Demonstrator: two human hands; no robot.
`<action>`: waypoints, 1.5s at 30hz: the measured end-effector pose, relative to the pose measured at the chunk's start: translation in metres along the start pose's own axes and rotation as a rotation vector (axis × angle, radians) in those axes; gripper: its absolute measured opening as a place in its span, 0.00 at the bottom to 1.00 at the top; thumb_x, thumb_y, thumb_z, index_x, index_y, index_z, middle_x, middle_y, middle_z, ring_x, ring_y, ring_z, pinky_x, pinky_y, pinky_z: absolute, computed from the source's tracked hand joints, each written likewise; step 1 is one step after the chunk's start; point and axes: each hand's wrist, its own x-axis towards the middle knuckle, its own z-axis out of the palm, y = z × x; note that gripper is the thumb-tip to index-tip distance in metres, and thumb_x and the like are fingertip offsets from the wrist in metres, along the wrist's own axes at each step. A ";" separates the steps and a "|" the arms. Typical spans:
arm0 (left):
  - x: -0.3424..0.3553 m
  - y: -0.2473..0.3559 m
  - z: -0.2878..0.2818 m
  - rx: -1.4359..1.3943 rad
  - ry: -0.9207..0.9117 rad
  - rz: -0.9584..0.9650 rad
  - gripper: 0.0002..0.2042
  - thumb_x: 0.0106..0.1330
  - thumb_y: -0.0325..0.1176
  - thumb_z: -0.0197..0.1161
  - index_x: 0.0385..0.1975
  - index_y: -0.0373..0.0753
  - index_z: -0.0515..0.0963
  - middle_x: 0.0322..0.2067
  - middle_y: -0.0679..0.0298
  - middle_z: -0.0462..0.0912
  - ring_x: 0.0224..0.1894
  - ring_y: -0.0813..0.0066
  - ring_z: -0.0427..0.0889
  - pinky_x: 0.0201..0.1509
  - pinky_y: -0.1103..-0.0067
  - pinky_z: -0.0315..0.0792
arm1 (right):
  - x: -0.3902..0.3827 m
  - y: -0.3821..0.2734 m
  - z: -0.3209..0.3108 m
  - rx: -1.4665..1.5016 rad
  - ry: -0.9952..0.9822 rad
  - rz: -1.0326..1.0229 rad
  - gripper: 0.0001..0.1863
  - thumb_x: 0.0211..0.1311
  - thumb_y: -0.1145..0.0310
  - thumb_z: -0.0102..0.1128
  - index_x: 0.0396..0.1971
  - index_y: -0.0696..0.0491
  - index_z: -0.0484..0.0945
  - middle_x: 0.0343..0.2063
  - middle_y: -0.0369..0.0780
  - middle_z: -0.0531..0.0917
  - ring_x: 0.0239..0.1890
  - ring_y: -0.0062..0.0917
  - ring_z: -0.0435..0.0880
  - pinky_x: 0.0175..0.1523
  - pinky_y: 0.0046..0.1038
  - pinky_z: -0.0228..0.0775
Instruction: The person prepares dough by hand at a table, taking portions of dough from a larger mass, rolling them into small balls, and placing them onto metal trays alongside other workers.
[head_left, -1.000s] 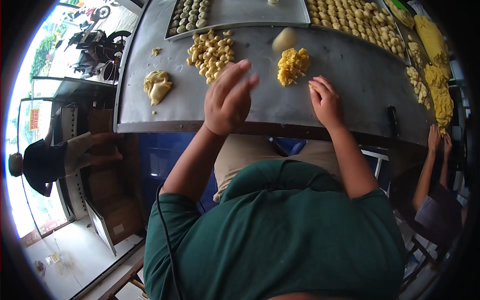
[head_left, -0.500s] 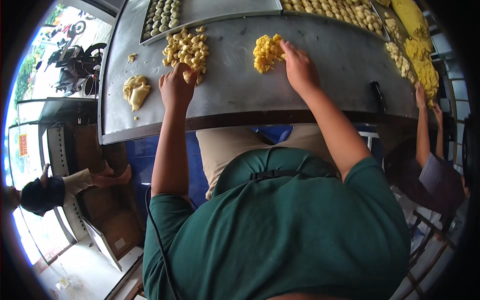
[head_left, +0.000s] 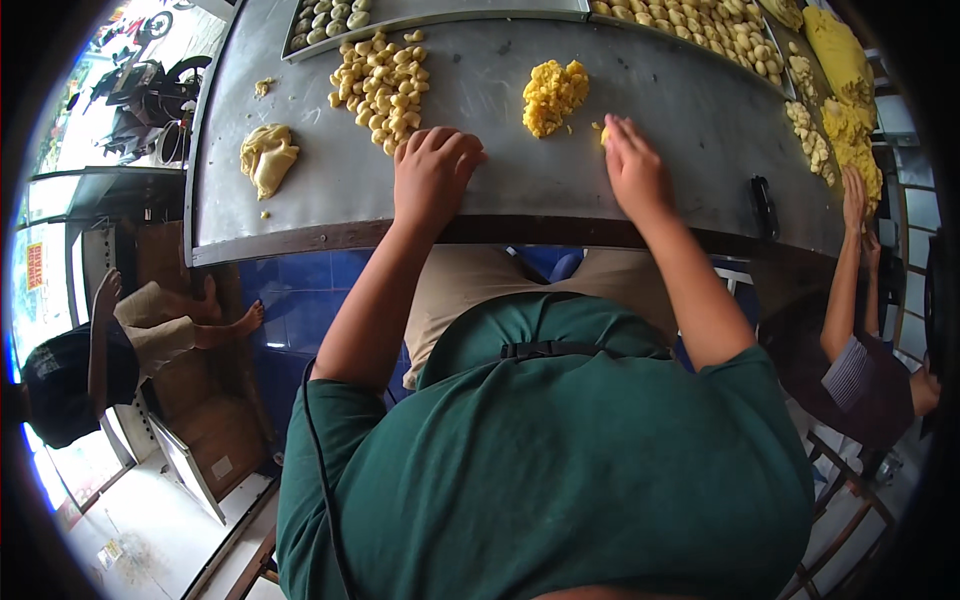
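My left hand [head_left: 432, 178] is closed, its fingers curled down at the near end of a pile of small pale dough pieces [head_left: 385, 85]. Whatever it holds is hidden under the fingers. My right hand [head_left: 638, 172] is closed with its fingers together, and a bit of yellow filling [head_left: 604, 135] shows at the fingertips. Left of that hand, and apart from it, sits a heap of crumbly yellow filling [head_left: 552, 97]. A larger lump of smooth dough [head_left: 268, 160] rests on the metal table [head_left: 520, 190], toward the left.
Trays of shaped dough balls, one greenish [head_left: 325, 22] and one pale yellow [head_left: 705, 35], line the far side. A black object [head_left: 763, 207] lies near the front edge. At the right, another person's hands [head_left: 855, 200] touch a large yellow mass [head_left: 850, 130]. Another person [head_left: 85, 375] is at the left.
My left hand has left the dough pile, moving right and nearer. My right hand has drawn away from the filling heap, to the right and nearer, with a bit of filling.
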 end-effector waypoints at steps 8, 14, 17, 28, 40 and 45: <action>-0.001 -0.003 0.001 -0.011 0.029 0.070 0.10 0.67 0.44 0.69 0.44 0.51 0.87 0.45 0.71 0.87 0.56 0.64 0.81 0.64 0.66 0.67 | 0.033 -0.063 0.005 0.064 -0.049 -0.190 0.22 0.66 0.73 0.66 0.60 0.46 0.82 0.54 0.43 0.86 0.64 0.36 0.80 0.63 0.36 0.77; -0.001 -0.003 -0.002 0.015 -0.050 -0.041 0.12 0.65 0.45 0.72 0.44 0.49 0.88 0.41 0.68 0.88 0.53 0.64 0.83 0.64 0.68 0.69 | 0.026 -0.056 -0.003 0.153 -0.270 -0.247 0.17 0.69 0.67 0.63 0.56 0.53 0.83 0.51 0.41 0.87 0.63 0.40 0.80 0.62 0.39 0.77; 0.000 -0.006 0.004 -0.032 -0.046 -0.029 0.11 0.66 0.43 0.70 0.45 0.49 0.88 0.42 0.67 0.88 0.54 0.64 0.83 0.65 0.67 0.69 | 0.022 -0.035 -0.003 0.078 0.008 -0.222 0.16 0.69 0.68 0.64 0.55 0.51 0.83 0.51 0.40 0.87 0.61 0.40 0.81 0.60 0.37 0.79; 0.001 0.002 0.002 0.047 0.078 0.120 0.09 0.65 0.43 0.71 0.40 0.51 0.88 0.41 0.72 0.90 0.49 0.66 0.85 0.61 0.68 0.69 | 0.032 -0.036 0.016 0.048 -0.043 -0.090 0.20 0.67 0.74 0.61 0.58 0.48 0.83 0.56 0.40 0.84 0.59 0.39 0.81 0.61 0.37 0.77; 0.017 -0.023 -0.009 -0.040 0.087 0.094 0.11 0.69 0.41 0.67 0.29 0.43 0.87 0.39 0.64 0.90 0.52 0.61 0.86 0.64 0.66 0.70 | 0.017 0.008 -0.021 0.025 -0.046 -0.104 0.23 0.60 0.56 0.75 0.53 0.49 0.83 0.47 0.39 0.86 0.46 0.38 0.84 0.52 0.38 0.79; 0.091 0.006 0.010 0.008 0.179 0.167 0.15 0.70 0.43 0.64 0.24 0.42 0.82 0.29 0.64 0.86 0.41 0.58 0.85 0.53 0.63 0.72 | 0.030 0.000 -0.002 0.257 -0.073 0.118 0.22 0.63 0.56 0.73 0.53 0.49 0.83 0.47 0.40 0.86 0.46 0.38 0.85 0.52 0.38 0.79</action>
